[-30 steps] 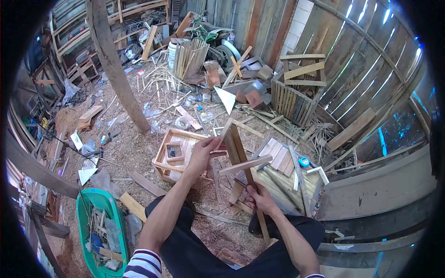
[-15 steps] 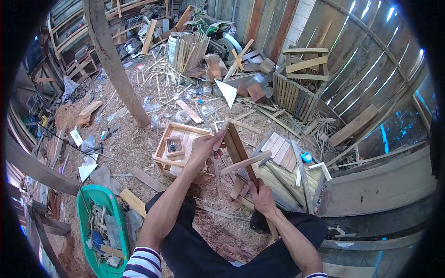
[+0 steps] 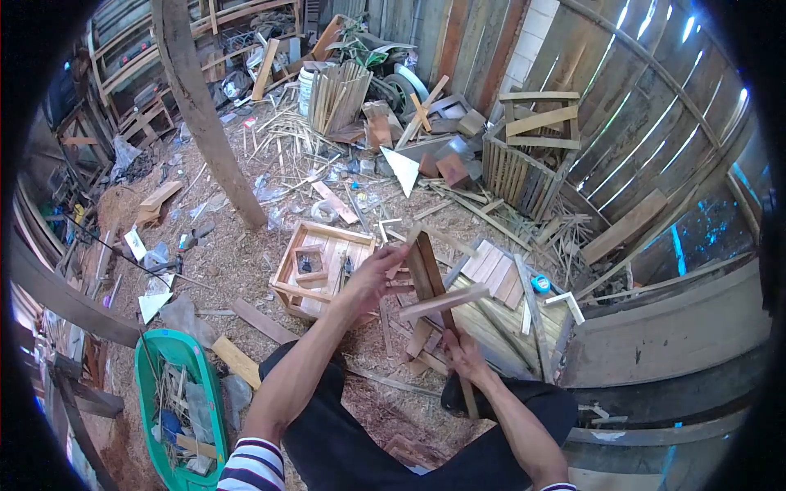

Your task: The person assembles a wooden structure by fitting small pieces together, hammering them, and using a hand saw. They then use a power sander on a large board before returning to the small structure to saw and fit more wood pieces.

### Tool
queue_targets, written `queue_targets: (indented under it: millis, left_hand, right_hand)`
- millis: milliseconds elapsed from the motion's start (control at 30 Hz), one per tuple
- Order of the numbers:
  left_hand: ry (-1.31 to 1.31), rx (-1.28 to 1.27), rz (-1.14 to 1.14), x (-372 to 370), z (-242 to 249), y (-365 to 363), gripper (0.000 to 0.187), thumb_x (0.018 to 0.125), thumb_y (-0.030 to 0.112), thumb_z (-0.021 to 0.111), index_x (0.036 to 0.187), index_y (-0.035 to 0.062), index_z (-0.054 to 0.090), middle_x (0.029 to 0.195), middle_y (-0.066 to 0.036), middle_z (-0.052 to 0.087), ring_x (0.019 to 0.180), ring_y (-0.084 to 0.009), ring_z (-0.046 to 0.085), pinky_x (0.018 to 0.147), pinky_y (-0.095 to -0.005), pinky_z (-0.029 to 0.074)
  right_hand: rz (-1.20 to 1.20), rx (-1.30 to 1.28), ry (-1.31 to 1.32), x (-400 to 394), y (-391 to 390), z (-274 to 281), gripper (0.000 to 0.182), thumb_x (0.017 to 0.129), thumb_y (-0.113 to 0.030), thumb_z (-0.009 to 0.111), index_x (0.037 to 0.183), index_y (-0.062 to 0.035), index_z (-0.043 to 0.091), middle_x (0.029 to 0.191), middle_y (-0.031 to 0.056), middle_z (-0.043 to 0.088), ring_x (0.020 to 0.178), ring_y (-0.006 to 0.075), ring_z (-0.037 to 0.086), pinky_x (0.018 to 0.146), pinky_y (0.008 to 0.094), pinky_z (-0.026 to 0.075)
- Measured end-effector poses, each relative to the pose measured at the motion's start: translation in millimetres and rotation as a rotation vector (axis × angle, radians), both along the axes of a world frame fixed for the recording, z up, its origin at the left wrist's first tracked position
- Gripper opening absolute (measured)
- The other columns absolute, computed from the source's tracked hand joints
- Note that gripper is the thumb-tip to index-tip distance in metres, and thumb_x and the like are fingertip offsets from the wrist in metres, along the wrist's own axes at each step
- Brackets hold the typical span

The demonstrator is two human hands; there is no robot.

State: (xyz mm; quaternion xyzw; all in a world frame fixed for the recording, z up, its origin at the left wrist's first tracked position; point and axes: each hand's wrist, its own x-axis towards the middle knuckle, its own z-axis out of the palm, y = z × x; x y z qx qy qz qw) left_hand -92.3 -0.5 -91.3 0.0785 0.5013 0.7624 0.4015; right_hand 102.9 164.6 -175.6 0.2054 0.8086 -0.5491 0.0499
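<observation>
A wooden frame of joined strips (image 3: 426,270) is held up between both hands, tilted, with a crosspiece sticking out near its middle. My left hand (image 3: 378,278) is closed on its upper left part. Lower down, my right hand (image 3: 467,358) grips the long dark board of the same frame. Left of the frame on the ground sits a shallow wooden box (image 3: 291,288) with a small square frame (image 3: 310,263) inside it. Pale slats (image 3: 497,270) lie on a panel to the right, beside a blue tape measure (image 3: 540,284).
A green tub (image 3: 146,368) holding scraps stands at the lower left. A slanting post (image 3: 201,123) rises at the upper left. Sawdust and offcuts cover the ground. A slatted crate (image 3: 521,173) stands near the plank wall.
The wooden frame has shifted slightly right and down, with both hands still on it. My left hand has moved a little right and down along with it.
</observation>
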Motion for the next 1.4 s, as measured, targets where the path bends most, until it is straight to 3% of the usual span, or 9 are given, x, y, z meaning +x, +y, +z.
queue_targets:
  millis: [133,200,333,500,567,633,800,1167,1400]
  left_hand:
    - [0.259,0.047,0.075,7,-13,10,0.037,0.087,0.033,0.069,0.106,0.0028,0.060,0.096,-0.004,0.061,0.091,-0.0129,0.060,0.080,-0.0322,0.051]
    - [0.341,0.054,0.103,16,-5,10,0.035,0.084,0.026,0.073,0.104,-0.0002,0.061,0.093,-0.004,0.065,0.084,-0.0116,0.061,0.080,-0.0282,0.051]
    - [0.582,0.003,0.071,29,1,7,0.040,0.080,0.021,0.077,0.109,-0.0015,0.062,0.096,-0.007,0.067,0.087,-0.0121,0.062,0.081,-0.0265,0.048]
    - [0.841,-0.065,0.139,34,2,2,0.037,0.074,0.019,0.079,0.102,0.0001,0.064,0.093,-0.009,0.066,0.087,-0.0172,0.063,0.079,-0.0292,0.049]
    - [0.968,-0.039,0.173,39,3,2,0.038,0.073,0.019,0.080,0.101,0.0004,0.064,0.092,-0.010,0.066,0.085,-0.0199,0.064,0.077,-0.0302,0.050]
    - [1.277,-0.069,0.224,48,13,1,0.040,0.070,0.021,0.082,0.099,0.0009,0.063,0.089,-0.013,0.064,0.082,-0.0264,0.065,0.072,-0.0335,0.051]
    - [1.518,-0.092,0.257,59,10,11,0.043,0.067,0.018,0.084,0.099,-0.0004,0.062,0.084,-0.012,0.062,0.073,-0.0240,0.063,0.061,-0.0315,0.051]
    - [1.745,-0.187,0.231,77,-5,30,0.044,0.069,0.022,0.080,0.100,-0.0011,0.060,0.093,-0.012,0.063,0.082,-0.0285,0.062,0.070,-0.0367,0.051]
    - [1.684,-0.171,0.008,84,-18,33,0.061,0.074,0.031,0.076,0.122,0.0002,0.053,0.113,-0.014,0.056,0.100,-0.0298,0.056,0.085,-0.0400,0.047]
  right_hand:
    - [0.086,-0.176,0.074,1,-1,-23,0.042,0.100,-0.038,0.042,0.117,-0.0005,0.046,0.075,0.0062,0.053,0.064,0.0212,0.056,0.064,0.0367,0.046]
    - [0.133,0.105,0.043,-3,-8,0,0.039,0.100,-0.028,0.041,0.129,-0.0022,0.040,0.088,0.0220,0.063,0.085,0.0357,0.061,0.076,0.0414,0.047]
    - [0.324,0.533,-0.252,0,2,4,0.042,0.095,-0.028,0.046,0.128,-0.0022,0.044,0.104,0.0267,0.062,0.104,0.0385,0.059,0.085,0.0432,0.047]
    - [0.640,0.643,-0.802,12,38,60,0.033,0.095,-0.031,0.048,0.099,-0.0012,0.064,0.090,0.0151,0.069,0.073,0.0231,0.067,0.070,0.0365,0.053]
    - [0.147,0.591,-0.409,24,48,84,0.043,0.097,-0.038,0.044,0.092,0.0006,0.064,0.080,0.0107,0.069,0.061,0.0179,0.065,0.060,0.0331,0.052]
    - [-0.114,-0.065,-0.111,20,44,105,0.053,0.100,-0.045,0.039,0.095,0.0017,0.063,0.084,0.0128,0.068,0.067,0.0185,0.066,0.059,0.0329,0.053]
    - [-0.276,-0.765,0.097,-3,12,138,0.060,0.098,-0.051,0.038,0.114,0.0047,0.053,0.105,0.0168,0.064,0.094,0.0241,0.065,0.074,0.0346,0.055]
    - [-0.458,-1.084,0.071,-7,25,124,0.042,0.097,-0.040,0.050,0.121,-0.0054,0.053,0.104,0.0143,0.063,0.098,0.0300,0.063,0.084,0.0456,0.054]
    - [-0.481,-0.848,0.089,-8,37,114,0.040,0.097,-0.037,0.051,0.115,-0.0025,0.057,0.104,0.0150,0.063,0.093,0.0294,0.065,0.079,0.0443,0.054]
